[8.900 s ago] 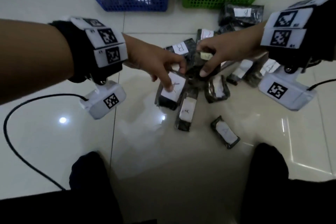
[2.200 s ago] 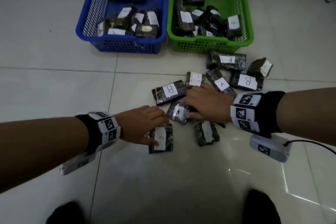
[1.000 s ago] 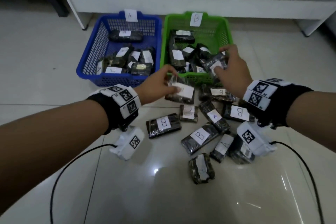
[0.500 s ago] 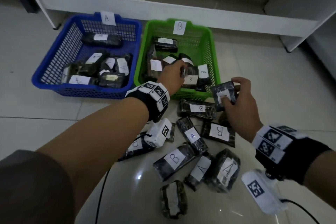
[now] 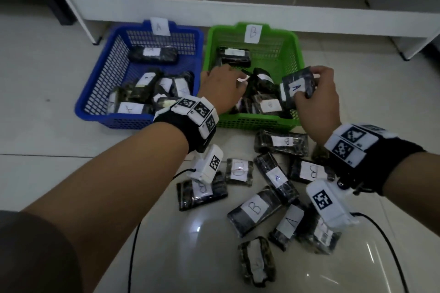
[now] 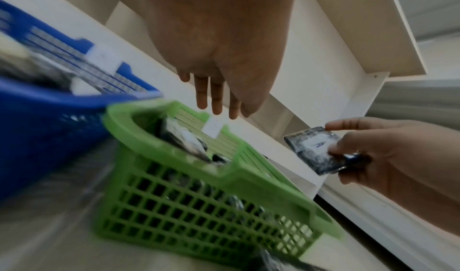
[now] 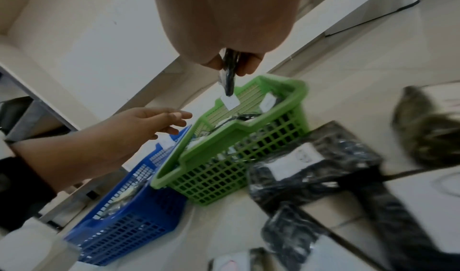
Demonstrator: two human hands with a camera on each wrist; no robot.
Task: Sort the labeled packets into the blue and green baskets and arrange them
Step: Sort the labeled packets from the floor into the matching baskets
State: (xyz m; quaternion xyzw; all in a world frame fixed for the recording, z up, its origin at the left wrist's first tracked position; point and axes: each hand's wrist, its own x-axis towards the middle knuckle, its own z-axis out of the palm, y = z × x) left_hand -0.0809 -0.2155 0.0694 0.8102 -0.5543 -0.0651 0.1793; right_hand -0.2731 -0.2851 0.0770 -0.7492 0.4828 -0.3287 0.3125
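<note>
Packets lay scattered across the lower right of the head view, on pale floor (image 5: 59, 74) below two baskets that stood touching side by side. The blue basket (image 5: 95, 93), tagged A, sat upper left of centre; the green basket (image 5: 294, 54), tagged B, sat just right of it, its far rim near a white shelf base (image 5: 214, 12). Bare floor stretched left of the blue basket and right of the green one.

The left hand (image 5: 222, 89) hung over the green basket's near left corner, fingers (image 6: 216, 98) straight, slightly spread and holding nothing. The right hand (image 5: 316, 100) pinched an A packet (image 5: 297, 87) by its right edge, thumb on the front and fingers curled over the top, above the green basket's right side.

On the floor, a B packet (image 5: 282, 141) lay just below the green basket's front wall, with an A packet on the floor (image 5: 276, 177) and more B packets below it.

Only the head view showed the basket tags' letters and the floor pile's spread. The left wrist view alone showed the empty left palm from beneath and the held packet clear of the green rim (image 6: 174, 155). The right wrist view showed that packet edge-on, hanging from the fingertips (image 7: 245, 66); its lower right was blurred.
</note>
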